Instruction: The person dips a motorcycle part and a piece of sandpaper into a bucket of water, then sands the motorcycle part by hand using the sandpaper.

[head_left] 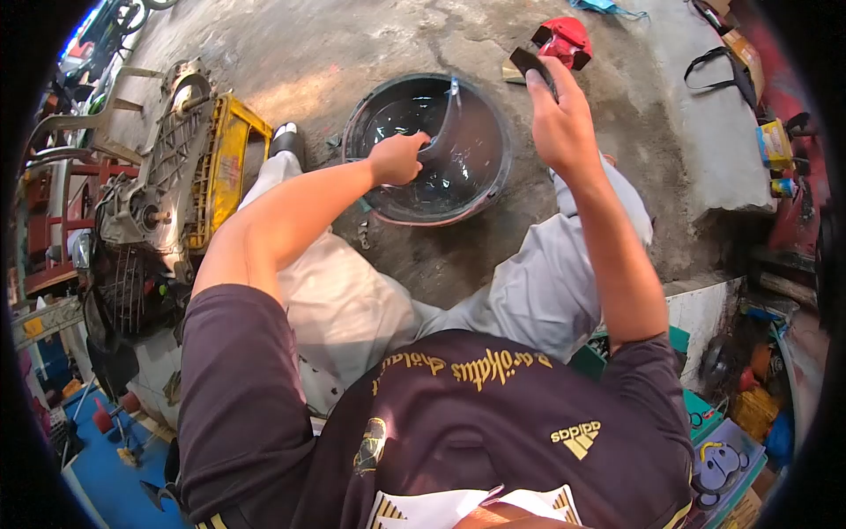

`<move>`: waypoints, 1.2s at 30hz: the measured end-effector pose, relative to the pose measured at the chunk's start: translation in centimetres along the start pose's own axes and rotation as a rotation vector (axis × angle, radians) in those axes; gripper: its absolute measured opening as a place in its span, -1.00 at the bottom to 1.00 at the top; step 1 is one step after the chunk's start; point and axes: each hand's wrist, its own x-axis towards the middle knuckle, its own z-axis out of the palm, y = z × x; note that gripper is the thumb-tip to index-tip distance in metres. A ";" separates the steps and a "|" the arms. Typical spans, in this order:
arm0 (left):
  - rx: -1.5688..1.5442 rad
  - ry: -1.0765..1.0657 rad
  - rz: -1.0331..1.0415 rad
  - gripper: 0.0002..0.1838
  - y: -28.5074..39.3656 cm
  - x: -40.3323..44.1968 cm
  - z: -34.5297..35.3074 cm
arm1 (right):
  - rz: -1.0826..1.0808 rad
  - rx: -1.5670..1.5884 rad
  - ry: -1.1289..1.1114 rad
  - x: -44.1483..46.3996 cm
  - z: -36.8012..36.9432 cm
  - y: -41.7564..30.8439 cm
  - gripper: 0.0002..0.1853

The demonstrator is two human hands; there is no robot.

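My left hand (pixel 398 160) is closed over the near left part of a round black tub (pixel 508 150) of murky water. Its fingers grip the lower end of a thin, curved dark strip (pixel 456 110), which arcs up to the tub's far rim; I cannot tell whether it is the tub's handle or a separate piece. Raised to the right of the tub, my right hand (pixel 564 115) is closed on a dark, flat, block-like piece (pixel 532 70) between thumb and fingers. Just behind that piece lies a red item (pixel 566 42) on the floor.
A metal engine casing (pixel 141 189) leans by a yellow crate (pixel 231 132) on the left. Concrete floor (pixel 291 53) surrounds the tub. At right stand a raised ledge (pixel 718 159) and a small yellow container (pixel 775 144). Green boxes (pixel 705 419) and loose parts sit near my right side.
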 end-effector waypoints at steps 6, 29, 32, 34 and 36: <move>-0.055 0.237 -0.078 -0.51 0.4 -1.2 -6.6 | 0.037 -0.156 -0.262 3.6 -3.1 6.3 -0.58; -0.033 0.569 -0.117 -0.22 -8.1 1.8 -5.7 | -0.150 -0.457 -0.673 5.1 3.3 15.1 -0.65; 0.306 0.538 0.159 -0.14 -8.4 3.2 -7.2 | -0.171 -0.431 -0.621 5.4 3.9 16.7 -0.69; 0.453 0.423 0.279 -0.10 -7.7 3.3 -7.9 | -0.176 -0.427 -0.608 5.1 4.5 17.4 -0.69; 0.263 0.230 0.218 -0.06 -6.8 3.4 -7.4 | -0.206 -0.595 -0.636 4.5 5.2 17.6 -0.70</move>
